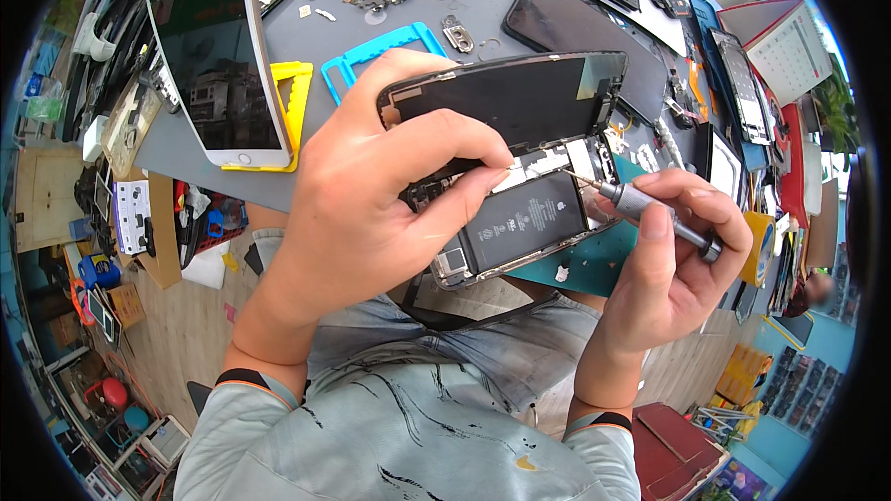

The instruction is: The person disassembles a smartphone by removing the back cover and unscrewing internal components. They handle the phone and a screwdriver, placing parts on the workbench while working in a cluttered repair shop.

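An opened smartphone is tilted in front of me, its dark screen panel raised along the far side. Inside its frame lies a black battery, with silvery metal plates above it. My left hand is closed around the phone's left side; thumb and index finger pinch together over the plates, and whatever is between their tips is too small to make out. In my right hand is a grey precision screwdriver, gripped by the fingers, its thin tip pointing at the plates near the battery's upper right corner.
At the left a white phone leans on a yellow stand. Beyond my left hand lies a blue plastic frame. A black phone and small phone parts lie farther back. A teal mat sits under the opened phone.
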Available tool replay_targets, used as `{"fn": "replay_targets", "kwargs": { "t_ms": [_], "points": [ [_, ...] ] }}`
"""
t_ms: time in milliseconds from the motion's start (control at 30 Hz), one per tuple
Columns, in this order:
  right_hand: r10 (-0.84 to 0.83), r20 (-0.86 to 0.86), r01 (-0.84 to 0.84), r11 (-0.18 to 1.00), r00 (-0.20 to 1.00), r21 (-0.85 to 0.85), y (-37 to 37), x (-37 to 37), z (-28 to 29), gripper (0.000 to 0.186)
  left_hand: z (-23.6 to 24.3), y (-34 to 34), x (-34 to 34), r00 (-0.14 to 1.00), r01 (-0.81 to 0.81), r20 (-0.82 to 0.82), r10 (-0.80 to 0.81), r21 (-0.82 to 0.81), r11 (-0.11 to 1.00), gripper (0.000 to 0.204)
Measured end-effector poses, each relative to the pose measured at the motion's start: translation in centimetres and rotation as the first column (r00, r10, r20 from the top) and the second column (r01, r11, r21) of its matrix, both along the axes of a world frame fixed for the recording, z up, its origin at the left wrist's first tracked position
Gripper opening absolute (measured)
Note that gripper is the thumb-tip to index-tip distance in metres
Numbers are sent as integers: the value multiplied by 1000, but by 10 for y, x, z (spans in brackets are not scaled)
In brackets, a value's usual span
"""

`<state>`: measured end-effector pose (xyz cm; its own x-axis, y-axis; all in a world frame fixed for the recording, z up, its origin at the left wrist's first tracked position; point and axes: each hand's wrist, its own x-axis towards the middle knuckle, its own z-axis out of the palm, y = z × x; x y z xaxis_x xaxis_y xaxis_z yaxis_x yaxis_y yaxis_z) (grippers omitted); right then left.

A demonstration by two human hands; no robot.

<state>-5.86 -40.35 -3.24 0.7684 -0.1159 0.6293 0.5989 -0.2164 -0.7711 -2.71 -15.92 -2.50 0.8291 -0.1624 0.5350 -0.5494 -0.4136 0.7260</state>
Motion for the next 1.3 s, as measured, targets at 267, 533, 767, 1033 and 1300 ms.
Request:
{"fn": "replay_targets", "kwargs": {
  "t_ms": [267,533,767,1033,1300],
  "points": [
    [61,-47,-61,998,997,-12,4,0,2,44,-1,2,3,999,21,43,-22,25,999,26],
    [94,-68,-101,989,993,-111,7,0,4,47,-1,1,4,998,25,60,-26,31,999,26],
    [99,-62,-107,984,993,-141,7,2,4,47,-2,2,3,999,22,46,-23,18,1000,26],
    [100,-54,-107,983,994,-151,8,2,4,46,-1,2,2,998,12,57,-14,39,999,25],
    [110,-62,-119,982,992,-149,7,-2,5,46,-1,2,0,998,4,56,-6,37,999,24]
  ]
}}
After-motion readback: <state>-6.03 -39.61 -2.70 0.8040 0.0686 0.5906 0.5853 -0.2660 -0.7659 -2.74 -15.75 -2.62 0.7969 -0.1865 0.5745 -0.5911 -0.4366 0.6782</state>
